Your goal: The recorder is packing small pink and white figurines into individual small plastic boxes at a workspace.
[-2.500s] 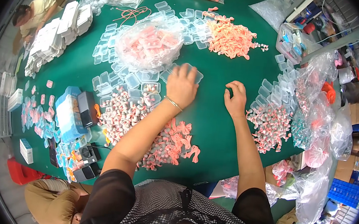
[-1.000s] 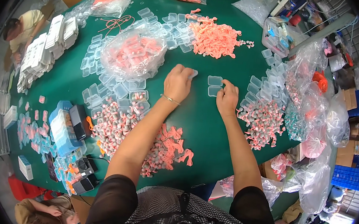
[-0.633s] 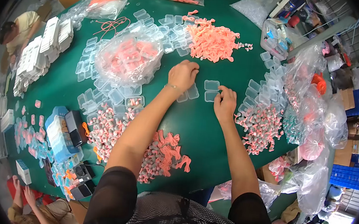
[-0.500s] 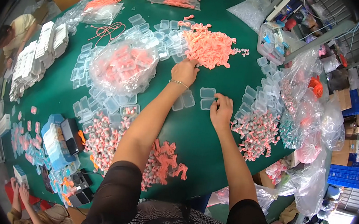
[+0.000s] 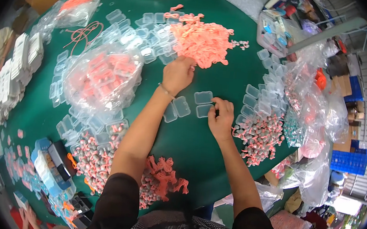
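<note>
My left hand (image 5: 179, 75) is at the near-left edge of a heap of coral-coloured cord bundles (image 5: 202, 43). Its fingers are curled together, and whatever is between them is hidden. My right hand (image 5: 221, 119) pinches the right edge of a clear plastic box (image 5: 203, 98), which lies open with its two halves one behind the other. Beside my left wrist lies another clear box (image 5: 181, 107), also opened out flat. Between my forearms and body, more coral cord bundles (image 5: 164, 174) lie by my left elbow.
A big clear bag of coral pieces (image 5: 101, 73) sits left among many clear boxes (image 5: 146, 40). Piles of small grey-and-coral pieces lie left (image 5: 93, 156) and right (image 5: 258, 137). White trays (image 5: 17, 74) are stacked far left. Plastic bags (image 5: 312, 109) crowd the right edge. Other people sit at the left.
The view has shifted, so most things on the table appear farther left. Both hands keep nearly the same places, the left by the cord heap and the right at the open box.
</note>
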Motion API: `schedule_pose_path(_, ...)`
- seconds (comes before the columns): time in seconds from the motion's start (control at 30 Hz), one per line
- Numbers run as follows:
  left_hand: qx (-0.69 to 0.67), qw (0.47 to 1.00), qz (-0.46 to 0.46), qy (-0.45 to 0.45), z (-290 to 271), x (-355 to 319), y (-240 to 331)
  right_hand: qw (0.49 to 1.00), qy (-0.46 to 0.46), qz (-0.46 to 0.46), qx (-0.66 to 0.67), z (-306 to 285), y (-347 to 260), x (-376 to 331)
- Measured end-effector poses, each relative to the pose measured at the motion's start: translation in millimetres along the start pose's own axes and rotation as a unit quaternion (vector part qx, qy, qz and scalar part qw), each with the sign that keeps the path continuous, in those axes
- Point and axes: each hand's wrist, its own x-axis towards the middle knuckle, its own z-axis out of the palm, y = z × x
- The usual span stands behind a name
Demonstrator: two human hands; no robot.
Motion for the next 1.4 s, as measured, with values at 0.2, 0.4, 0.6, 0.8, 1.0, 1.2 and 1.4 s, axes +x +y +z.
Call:
schedule_pose_path(0.2,-0.250,0.968,-0.022,0.010,-8,-8,-15,1.000,0.009,0.011,0.024,-2,6,0)
schedule_pose_path(0.4,-0.232,0.971,-0.036,-0.030,-21,-8,-11,0.984,0.129,0.078,0.092,-6,32,115)
schedule_pose_path(0.6,-0.310,0.943,-0.111,-0.051,-11,-17,-13,0.995,0.036,0.039,-0.083,30,146,187)
schedule_pose_path(0.8,-0.306,0.936,-0.125,-0.117,-41,-38,-14,0.996,0.022,0.042,-0.077,51,151,189)
schedule_pose_path(1.0,-0.251,0.932,-0.105,-0.238,-92,-40,12,0.988,0.094,0.122,-0.031,16,164,168)
schedule_pose_path(1.2,-0.126,0.955,0.058,-0.262,-104,-74,-6,0.965,-0.027,0.160,0.205,-6,27,93)
schedule_pose_path(1.4,0.019,0.977,-0.048,-0.205,-95,-90,19,0.970,-0.098,0.062,0.214,-17,-68,13)
